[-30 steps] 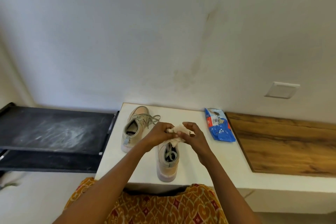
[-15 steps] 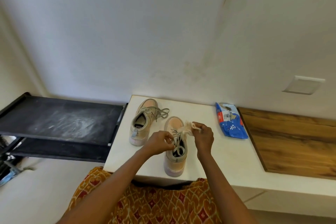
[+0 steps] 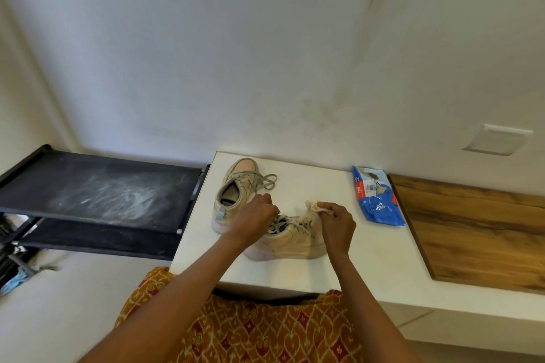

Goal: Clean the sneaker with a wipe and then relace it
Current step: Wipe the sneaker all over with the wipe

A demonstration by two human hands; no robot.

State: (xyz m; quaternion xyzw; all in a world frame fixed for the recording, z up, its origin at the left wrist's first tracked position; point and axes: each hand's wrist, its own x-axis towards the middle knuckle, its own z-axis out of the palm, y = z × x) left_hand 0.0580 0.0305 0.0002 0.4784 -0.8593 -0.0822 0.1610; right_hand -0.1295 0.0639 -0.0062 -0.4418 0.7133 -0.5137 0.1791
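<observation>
Standing by the white table (image 3: 368,256), a person in an orange patterned dress (image 3: 259,333) works w/ both hands. The near sneaker (image 3: 290,240) sits on the table, about the middle, tipped on its side w/ its toe pointing to 3 o'clock and its heel at 9 o'clock. Its grey laces (image 3: 283,222) are loose at the top.

The left hand (image 3: 256,219) rests on the sneaker's heel end, fingers curled down over the opening. Can't tell if it really grips the shoe or a lace. The right hand (image 3: 338,222) is at the toe end, at 3 o'clock from the left hand. Its fingers are curled tight and pinch a small crumpled wipe (image 3: 315,207), which pokes out at 10 o'clock from the knuckles, just above the shoe.

A 2nd sneaker (image 3: 237,190) stands upright at 11 o'clock from the first one, near the table's back left corner, laces tied in a bow. A blue wipe pack (image 3: 379,200) lies at 2 o'clock from the right hand, close to a brown wood top (image 3: 477,230). At 9 o'clock of the table is a black rack (image 3: 100,191) w/ white dusty marks on it.
</observation>
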